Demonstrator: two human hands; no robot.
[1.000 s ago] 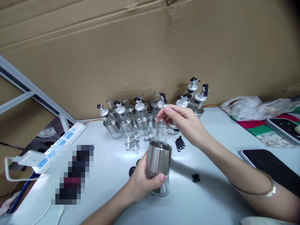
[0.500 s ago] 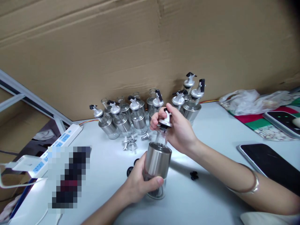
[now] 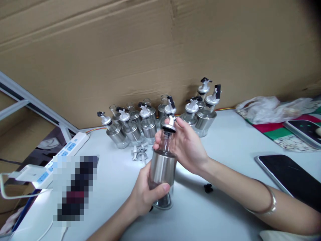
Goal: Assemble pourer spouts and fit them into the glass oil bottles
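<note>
An oil bottle (image 3: 163, 167) of clear glass with a steel sleeve is tilted slightly in front of me. My left hand (image 3: 145, 192) is closed around its lower body, thumb across the front. A silver pourer top (image 3: 169, 128) with a black lever sits in the bottle's mouth. My right hand (image 3: 189, 149) curls behind the neck, fingertips showing on its left side and a finger near the spout. The neck hides part of these fingers. Beyond the hands lie several loose silver pourer parts (image 3: 138, 153).
Similar bottles, some with pourers (image 3: 144, 112), stand along the cardboard wall (image 3: 150, 50). Small black parts (image 3: 208, 188) lie right of the bottle. A power strip (image 3: 60, 157) is at left; a black-topped device (image 3: 288, 177) and a plastic bag (image 3: 263, 108) are at right.
The bottle and both hands have shifted a little left. My right hand has slid from around the pourer top to behind the neck, leaving the pourer more exposed.
</note>
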